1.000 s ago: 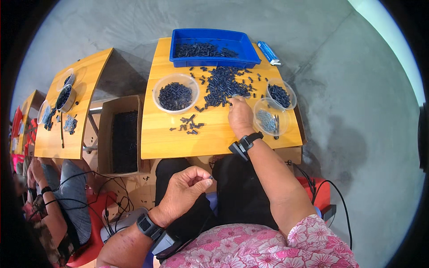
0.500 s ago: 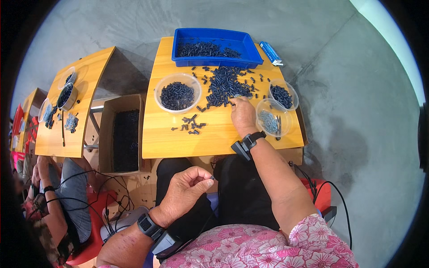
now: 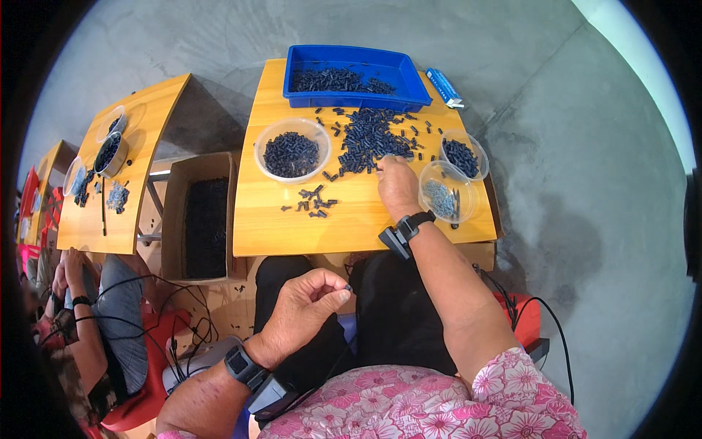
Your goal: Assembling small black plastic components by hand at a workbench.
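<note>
Above my lap, my left hand (image 3: 311, 304) is closed, with thumb and forefinger pinching a small dark piece (image 3: 348, 287). My right hand (image 3: 398, 189) rests over the table at the near right edge of a pile of small dark blue-black cylindrical parts (image 3: 368, 137). Its fingers are drawn together and point into the pile; what they grip, if anything, is hidden. Just right of that hand is a clear round tub (image 3: 468, 208) holding small light-blue pieces (image 3: 439, 197). To the left of the pile stands a larger clear tub (image 3: 262, 167) of dark parts (image 3: 291, 154).
A blue tray (image 3: 409, 101) with more dark parts sits at the table's far side, beside a blue-and-white box (image 3: 444, 88). Several loose parts (image 3: 316, 199) lie nearer. A cardboard box (image 3: 172, 234) stands left, below another table (image 3: 157, 110), where a person's hands (image 3: 69, 267) show.
My hands keep nearly the same places and grips. The view has shifted very slightly; nothing on the table has visibly moved.
</note>
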`<act>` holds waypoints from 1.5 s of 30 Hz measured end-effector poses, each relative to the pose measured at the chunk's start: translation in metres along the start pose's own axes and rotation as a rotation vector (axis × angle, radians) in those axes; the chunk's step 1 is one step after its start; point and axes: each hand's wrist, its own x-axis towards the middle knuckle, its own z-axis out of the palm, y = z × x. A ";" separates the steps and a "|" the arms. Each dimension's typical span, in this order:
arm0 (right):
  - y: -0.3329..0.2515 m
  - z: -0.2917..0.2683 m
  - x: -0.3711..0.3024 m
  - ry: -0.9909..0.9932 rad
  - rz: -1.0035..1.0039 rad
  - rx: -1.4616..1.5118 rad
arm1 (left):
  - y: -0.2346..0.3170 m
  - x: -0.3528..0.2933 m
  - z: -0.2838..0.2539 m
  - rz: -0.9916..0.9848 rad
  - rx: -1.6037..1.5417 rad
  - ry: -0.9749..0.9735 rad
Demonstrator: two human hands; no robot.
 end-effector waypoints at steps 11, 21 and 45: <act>0.001 -0.003 0.001 -0.047 -0.071 -0.014 | 0.001 0.000 -0.001 -0.007 -0.009 -0.006; -0.005 -0.011 0.004 -0.127 -0.107 -0.149 | 0.000 0.001 0.000 -0.011 -0.012 -0.014; 0.012 -0.004 0.009 -0.105 0.098 0.740 | -0.005 0.004 -0.003 0.032 0.032 0.012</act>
